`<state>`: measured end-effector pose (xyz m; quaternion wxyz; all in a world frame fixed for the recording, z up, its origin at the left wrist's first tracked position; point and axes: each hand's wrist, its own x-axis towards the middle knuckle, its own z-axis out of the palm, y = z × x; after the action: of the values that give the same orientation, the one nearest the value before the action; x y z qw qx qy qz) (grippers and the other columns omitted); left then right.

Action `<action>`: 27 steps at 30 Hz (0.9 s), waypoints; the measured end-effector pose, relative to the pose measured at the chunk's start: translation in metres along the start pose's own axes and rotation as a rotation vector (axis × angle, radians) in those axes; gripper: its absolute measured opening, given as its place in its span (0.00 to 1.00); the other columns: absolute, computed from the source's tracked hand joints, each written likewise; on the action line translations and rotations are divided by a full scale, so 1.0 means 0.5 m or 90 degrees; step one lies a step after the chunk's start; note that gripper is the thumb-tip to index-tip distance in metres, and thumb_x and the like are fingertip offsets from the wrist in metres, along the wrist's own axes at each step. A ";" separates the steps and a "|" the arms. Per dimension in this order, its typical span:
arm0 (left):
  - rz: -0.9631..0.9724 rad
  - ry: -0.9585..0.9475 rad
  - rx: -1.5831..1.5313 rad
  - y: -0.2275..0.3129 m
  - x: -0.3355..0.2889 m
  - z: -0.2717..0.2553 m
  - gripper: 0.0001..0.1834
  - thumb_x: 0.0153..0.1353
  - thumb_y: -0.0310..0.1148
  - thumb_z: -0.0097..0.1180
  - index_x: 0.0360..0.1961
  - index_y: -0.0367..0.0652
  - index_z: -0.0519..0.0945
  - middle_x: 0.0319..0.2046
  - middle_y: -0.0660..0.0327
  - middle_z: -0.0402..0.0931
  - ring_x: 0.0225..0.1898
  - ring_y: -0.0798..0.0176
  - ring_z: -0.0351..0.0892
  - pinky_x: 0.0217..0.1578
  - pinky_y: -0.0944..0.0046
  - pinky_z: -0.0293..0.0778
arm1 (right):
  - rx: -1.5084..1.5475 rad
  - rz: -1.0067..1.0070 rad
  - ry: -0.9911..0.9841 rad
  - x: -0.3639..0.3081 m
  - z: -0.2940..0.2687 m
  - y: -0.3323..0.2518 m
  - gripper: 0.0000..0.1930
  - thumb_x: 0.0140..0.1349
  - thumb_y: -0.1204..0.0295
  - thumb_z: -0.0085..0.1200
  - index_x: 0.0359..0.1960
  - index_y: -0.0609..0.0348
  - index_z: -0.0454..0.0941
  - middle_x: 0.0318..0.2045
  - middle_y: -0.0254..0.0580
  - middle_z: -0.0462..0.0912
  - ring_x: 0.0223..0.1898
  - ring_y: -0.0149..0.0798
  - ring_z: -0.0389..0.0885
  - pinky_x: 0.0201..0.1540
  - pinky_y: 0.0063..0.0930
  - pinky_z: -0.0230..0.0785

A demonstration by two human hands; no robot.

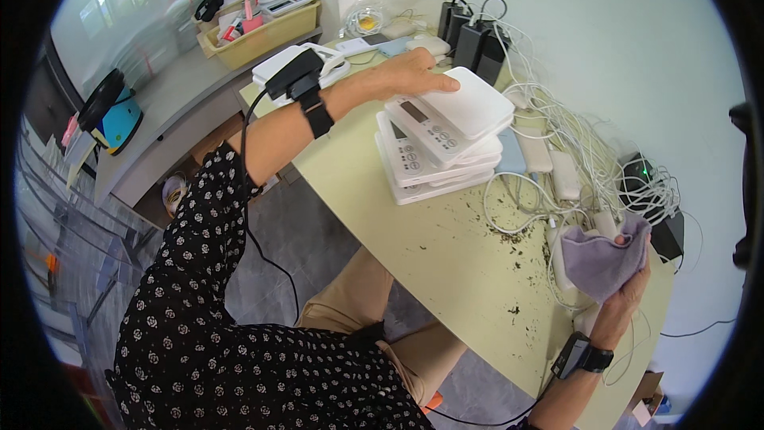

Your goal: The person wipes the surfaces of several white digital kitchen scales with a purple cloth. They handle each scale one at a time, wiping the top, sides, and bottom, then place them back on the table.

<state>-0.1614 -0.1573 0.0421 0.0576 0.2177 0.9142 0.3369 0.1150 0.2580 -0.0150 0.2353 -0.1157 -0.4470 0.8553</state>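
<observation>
A stack of white kitchen scales [434,179] stands on the pale yellow table, left of its middle. My left hand [418,73] grips the top scale [469,103] at its far left edge. The thumb lies on its white plate, while the other fingers are partly hidden behind the edge. That top scale sits skewed on those below, its dark display and round buttons facing me. Over at the right side of the table, my right hand [629,291] holds up a crumpled purple cloth [605,259], fingers closed around its right side.
Dark crumbs [516,251] are scattered on the table [414,271] between scales and cloth. White cables [573,143], power banks [565,175] and black adapters [481,48] crowd the wall side. A yellow bin [263,36] stands on the grey desk [179,87] at far left.
</observation>
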 end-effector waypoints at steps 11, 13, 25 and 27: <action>-0.111 -0.206 -0.335 0.001 0.132 0.020 0.26 0.52 0.36 0.75 0.44 0.25 0.81 0.39 0.48 0.83 0.37 0.57 0.86 0.34 0.57 0.83 | 0.005 -0.015 0.010 -0.002 0.010 -0.001 0.14 0.73 0.60 0.50 0.49 0.55 0.78 0.34 0.39 0.83 0.32 0.36 0.82 0.37 0.35 0.81; -0.125 -0.191 -0.404 -0.008 0.139 0.014 0.24 0.52 0.31 0.75 0.45 0.24 0.81 0.41 0.46 0.83 0.38 0.56 0.86 0.36 0.56 0.83 | 0.004 -0.016 -0.012 -0.001 0.009 -0.001 0.14 0.73 0.60 0.51 0.49 0.55 0.78 0.34 0.39 0.83 0.32 0.36 0.83 0.37 0.35 0.80; -0.116 -0.095 -0.688 0.076 0.041 -0.034 0.24 0.53 0.31 0.74 0.47 0.29 0.81 0.45 0.50 0.83 0.40 0.57 0.86 0.44 0.56 0.85 | 0.023 -0.016 -0.026 0.006 -0.003 0.002 0.14 0.72 0.60 0.52 0.49 0.57 0.78 0.33 0.41 0.84 0.33 0.39 0.84 0.36 0.38 0.82; -0.067 -0.199 -0.775 0.122 0.007 -0.028 0.24 0.54 0.31 0.73 0.48 0.29 0.80 0.45 0.51 0.83 0.40 0.57 0.86 0.44 0.56 0.85 | 0.033 -0.001 -0.023 0.004 -0.001 0.003 0.14 0.72 0.60 0.52 0.49 0.57 0.78 0.33 0.42 0.84 0.33 0.39 0.84 0.37 0.39 0.82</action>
<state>-0.1461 -0.1228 0.0920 0.3205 0.1470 0.5488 0.7580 0.1130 0.2588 -0.0166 0.2305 -0.0938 -0.4290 0.8684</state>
